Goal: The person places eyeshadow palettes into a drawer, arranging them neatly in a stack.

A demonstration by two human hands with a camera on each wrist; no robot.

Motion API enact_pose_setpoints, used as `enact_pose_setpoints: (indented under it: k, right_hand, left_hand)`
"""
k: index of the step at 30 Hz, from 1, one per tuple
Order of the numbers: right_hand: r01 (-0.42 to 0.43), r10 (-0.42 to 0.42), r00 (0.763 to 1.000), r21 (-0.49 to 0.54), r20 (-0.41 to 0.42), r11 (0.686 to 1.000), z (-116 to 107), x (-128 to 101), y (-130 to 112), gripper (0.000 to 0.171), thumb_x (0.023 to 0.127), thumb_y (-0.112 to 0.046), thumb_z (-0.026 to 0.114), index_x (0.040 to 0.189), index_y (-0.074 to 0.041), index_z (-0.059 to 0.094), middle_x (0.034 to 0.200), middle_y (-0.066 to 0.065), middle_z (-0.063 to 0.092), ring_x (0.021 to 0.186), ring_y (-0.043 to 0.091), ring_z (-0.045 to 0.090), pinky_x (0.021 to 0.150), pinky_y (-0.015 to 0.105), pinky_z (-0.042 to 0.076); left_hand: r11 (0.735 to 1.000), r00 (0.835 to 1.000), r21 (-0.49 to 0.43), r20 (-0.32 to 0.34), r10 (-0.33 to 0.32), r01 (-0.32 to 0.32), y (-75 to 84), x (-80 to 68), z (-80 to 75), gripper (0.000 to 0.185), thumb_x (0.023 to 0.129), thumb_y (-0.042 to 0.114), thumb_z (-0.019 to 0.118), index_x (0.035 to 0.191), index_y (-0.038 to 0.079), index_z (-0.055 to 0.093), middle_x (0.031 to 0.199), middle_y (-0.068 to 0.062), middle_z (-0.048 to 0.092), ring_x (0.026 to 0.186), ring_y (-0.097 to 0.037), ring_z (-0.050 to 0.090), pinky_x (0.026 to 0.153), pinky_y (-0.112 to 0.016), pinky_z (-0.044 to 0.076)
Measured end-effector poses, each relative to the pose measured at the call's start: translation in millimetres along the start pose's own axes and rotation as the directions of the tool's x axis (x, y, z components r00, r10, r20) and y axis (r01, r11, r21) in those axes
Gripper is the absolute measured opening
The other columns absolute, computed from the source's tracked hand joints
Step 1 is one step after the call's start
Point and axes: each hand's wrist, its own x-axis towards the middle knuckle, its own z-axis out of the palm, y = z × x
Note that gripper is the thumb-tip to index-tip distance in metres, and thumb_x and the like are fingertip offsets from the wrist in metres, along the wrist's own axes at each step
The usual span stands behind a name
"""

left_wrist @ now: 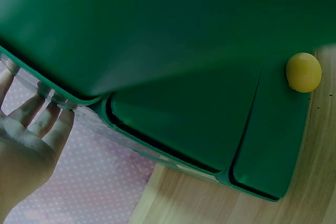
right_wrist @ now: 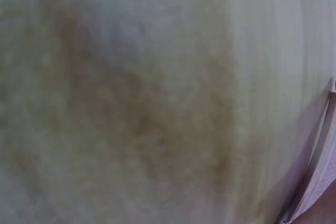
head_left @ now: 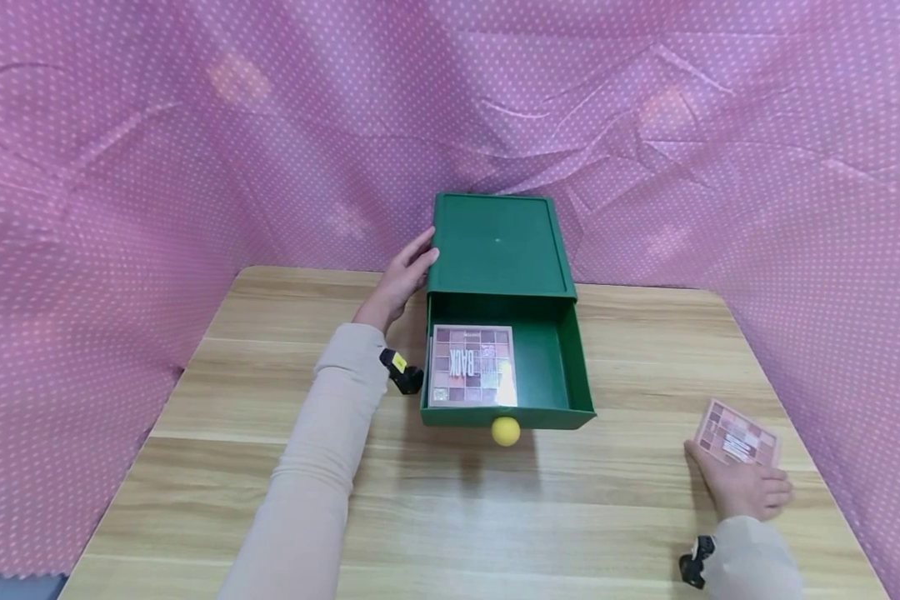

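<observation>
Beside green box (head_left: 498, 246): left hand (head_left: 401, 283), fingers extended, touching its side.
At rightmost palette (head_left: 737, 435): right hand (head_left: 748, 490), grip impossible to tell.

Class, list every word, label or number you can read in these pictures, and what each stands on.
"BACK": on the palette in the drawer; its smaller lettering is unreadable.
Second palette, by the right hand: lettering too blurred to read.
Yellow wrist label: any marking too small to read.

The wood-grain tabletop (head_left: 607, 508) extends to the left, right and front of the green drawer unit (head_left: 501, 254), which stands directly on it. Well to the unit's right is an eyeshadow palette (head_left: 737, 435); whether it lies flat cannot be determined.
</observation>
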Motion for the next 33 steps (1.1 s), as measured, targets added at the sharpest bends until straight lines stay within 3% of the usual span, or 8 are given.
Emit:
enact_pose_setpoints:
  k: [1, 2, 4, 5, 12, 18, 33]
  right_hand:
    - [-0.165, 0.17, 0.985, -0.096, 0.038, 0.982, -10.7, -15.1, -41.3, 0.13, 0.064, -0.063, 0.06, 0.118, 0.01, -0.033, 0.125, 0.026, -0.037, 0.114, 0.036, -0.032, 0.096, 0.047, -0.015]
    - [-0.24, 0.245, 0.969, -0.133, 0.022, 0.962, -17.3, -28.3, -71.4, 0.134, 0.06, -0.067, 0.059, 0.118, 0.012, -0.032, 0.124, 0.031, -0.034, 0.114, 0.041, -0.029, 0.096, 0.05, -0.012]
    - [-0.27, 0.278, 0.96, -0.172, 0.023, 0.947, -28.2, -52.6, -108.1, 0.129, 0.064, -0.068, 0.054, 0.119, 0.017, -0.027, 0.125, 0.038, -0.026, 0.116, 0.048, -0.02, 0.096, 0.054, -0.005]
    - [-0.272, 0.279, 0.96, -0.176, 0.015, 0.946, -29.4, -58.5, -115.1, 0.129, 0.063, -0.069, 0.052, 0.119, 0.017, -0.027, 0.125, 0.038, -0.025, 0.116, 0.048, -0.02, 0.096, 0.055, -0.004]
    - [-0.333, 0.337, 0.942, -0.169, -0.006, 0.928, -21.3, -51.0, -116.1, 0.129, 0.063, -0.072, 0.048, 0.119, 0.016, -0.027, 0.125, 0.038, -0.026, 0.117, 0.048, -0.019, 0.095, 0.056, -0.003]
    - [-0.375, 0.37, 0.927, -0.106, -0.06, 0.921, -18.1, -50.7, -119.9, 0.123, 0.067, -0.061, 0.055, 0.122, 0.016, -0.023, 0.129, 0.037, -0.018, 0.121, 0.046, -0.012, 0.098, 0.05, -0.001]
    - [-0.288, 0.286, 0.957, -0.051, -0.049, 0.956, -25.5, -47.1, -115.6, 0.121, 0.067, -0.051, 0.062, 0.122, 0.019, -0.021, 0.128, 0.04, -0.015, 0.12, 0.046, -0.011, 0.099, 0.045, -0.006]
  left_hand:
    - [1.0, 1.0, -0.002, 0.001, -0.001, 0.001, -0.2, 0.2, 0.0, 0.046, 0.088, 0.028, 0.051, 0.132, 0.028, 0.037, 0.136, 0.0, 0.029, 0.114, -0.017, 0.038, 0.09, -0.034, 0.036]
    - [1.0, 1.0, -0.006, 0.003, -0.001, 0.001, -0.3, 0.3, 0.2, 0.046, 0.088, 0.028, 0.051, 0.132, 0.028, 0.037, 0.136, 0.0, 0.029, 0.114, -0.018, 0.038, 0.09, -0.034, 0.036]
    - [1.0, 1.0, -0.003, 0.002, -0.004, 0.004, -0.3, 0.2, 0.1, 0.046, 0.087, 0.029, 0.051, 0.132, 0.029, 0.037, 0.136, 0.001, 0.029, 0.114, -0.017, 0.038, 0.09, -0.035, 0.036]
    - [1.0, 1.0, -0.001, 0.0, -0.005, 0.005, -0.3, 0.3, 0.0, 0.046, 0.087, 0.029, 0.051, 0.131, 0.029, 0.037, 0.136, 0.001, 0.029, 0.114, -0.017, 0.038, 0.09, -0.034, 0.036]
    - [1.0, 1.0, 0.002, -0.003, -0.002, 0.002, 0.0, -0.5, -1.5, 0.045, 0.088, 0.03, 0.05, 0.131, 0.03, 0.037, 0.135, 0.002, 0.03, 0.114, -0.016, 0.039, 0.09, -0.034, 0.036]
    - [1.0, 1.0, 0.008, 0.003, -0.013, 0.013, 0.3, 0.5, -1.5, 0.046, 0.087, 0.031, 0.05, 0.131, 0.031, 0.037, 0.136, 0.003, 0.028, 0.115, -0.016, 0.037, 0.091, -0.035, 0.035]
    - [0.999, 1.0, 0.023, -0.005, -0.024, 0.024, 0.3, 4.0, -0.9, 0.047, 0.087, 0.032, 0.051, 0.131, 0.031, 0.036, 0.136, 0.003, 0.03, 0.116, -0.015, 0.036, 0.09, -0.034, 0.035]
